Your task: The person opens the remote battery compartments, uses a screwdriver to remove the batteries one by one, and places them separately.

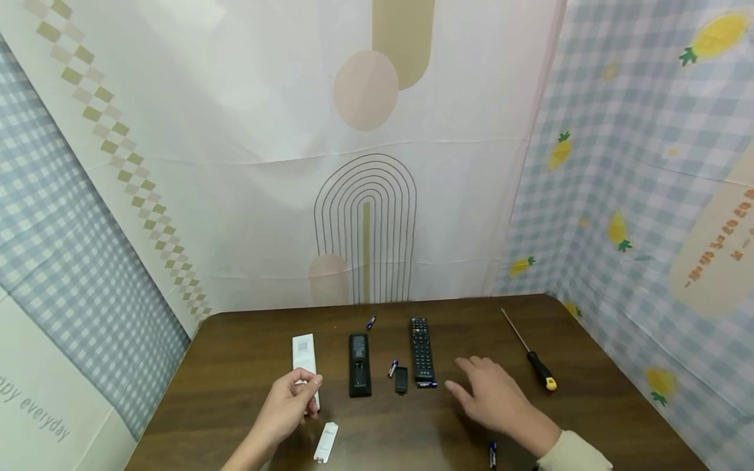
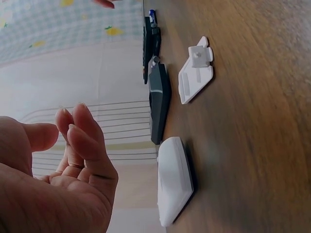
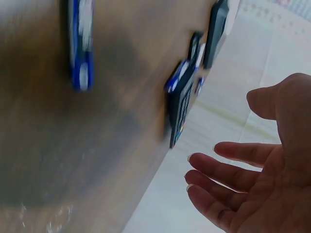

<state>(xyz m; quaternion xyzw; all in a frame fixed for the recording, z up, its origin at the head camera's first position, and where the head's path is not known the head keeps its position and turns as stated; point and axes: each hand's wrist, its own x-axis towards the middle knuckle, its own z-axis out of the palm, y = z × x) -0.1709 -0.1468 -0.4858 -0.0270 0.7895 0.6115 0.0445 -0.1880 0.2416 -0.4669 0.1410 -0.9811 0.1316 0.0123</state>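
Observation:
My left hand (image 1: 287, 404) hovers over the lower part of a white remote control (image 1: 304, 353). Its fingers curl loosely toward the thumb, and nothing shows between them in the left wrist view. A white battery cover (image 1: 326, 443) lies just in front of that hand, clipped tab upward in the left wrist view (image 2: 197, 73). To the right, my right hand (image 1: 495, 396) is held above the table with fingers spread and nothing in it. A battery (image 1: 493, 454) lies near its wrist, and a black button remote (image 1: 421, 347) is to its left.
A black remote (image 1: 359, 366) lies back up at mid-table, its battery compartment uncovered. Beside it are a black battery cover (image 1: 401, 379) and a battery (image 1: 393, 368). Other batteries lie behind (image 1: 370, 322) and at the button remote's end (image 1: 427, 384). A screwdriver (image 1: 540, 371) rests at right.

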